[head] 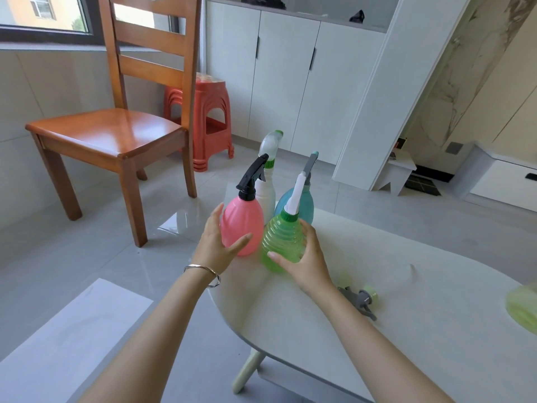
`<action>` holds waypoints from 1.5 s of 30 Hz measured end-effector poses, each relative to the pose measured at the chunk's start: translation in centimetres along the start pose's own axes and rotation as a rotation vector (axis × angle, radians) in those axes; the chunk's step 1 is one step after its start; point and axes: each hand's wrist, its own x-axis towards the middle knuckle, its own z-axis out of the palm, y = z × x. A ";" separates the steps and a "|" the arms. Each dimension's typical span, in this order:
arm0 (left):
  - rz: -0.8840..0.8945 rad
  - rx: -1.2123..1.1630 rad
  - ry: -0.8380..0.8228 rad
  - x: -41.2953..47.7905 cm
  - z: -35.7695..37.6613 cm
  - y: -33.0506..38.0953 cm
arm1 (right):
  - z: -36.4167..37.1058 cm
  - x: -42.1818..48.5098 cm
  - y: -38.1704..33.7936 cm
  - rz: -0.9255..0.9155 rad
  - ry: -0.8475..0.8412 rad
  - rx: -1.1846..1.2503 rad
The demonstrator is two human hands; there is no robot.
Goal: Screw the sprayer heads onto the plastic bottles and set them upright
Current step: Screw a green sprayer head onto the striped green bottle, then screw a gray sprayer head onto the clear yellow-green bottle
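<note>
Several spray bottles stand upright at the far left end of the white table [406,344]. My left hand [218,245] wraps the pink bottle [242,225], which carries a black sprayer head. My right hand [305,263] grips the ribbed green bottle [283,242] with its white sprayer head. Behind them stand a white bottle [266,194] with a white-and-green head and a teal bottle [305,205] with a grey head. A loose grey sprayer head [361,301] with a pale green collar lies on the table to the right of my right wrist.
Part of a pale green bottle [523,306] shows at the right edge of the frame. A wooden chair [116,132] and a red plastic stool [209,126] stand on the tiled floor beyond the table. White cabinets [284,82] line the back wall.
</note>
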 end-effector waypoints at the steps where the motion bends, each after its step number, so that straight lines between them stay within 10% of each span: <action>1: 0.007 0.011 0.029 -0.1 -0.1 0.4 | -0.2 -0.2 -0.1 0.003 -0.002 0.001; 9: 0.407 0.108 0.416 -2.3 0.8 8.8 | -7.1 -1.9 -1.8 -0.161 0.060 -0.091; 17: 0.793 0.410 0.065 -6.8 8.8 14.2 | -21.7 -4.0 0.6 -0.329 0.362 -0.480; 27: 0.522 0.696 -0.512 -8.6 21.6 13.1 | -35.7 -6.7 8.2 0.054 0.635 -0.684; 45: 0.551 0.538 -0.472 -9.6 26.1 14.4 | -38.2 -7.8 14.4 0.342 0.732 -0.067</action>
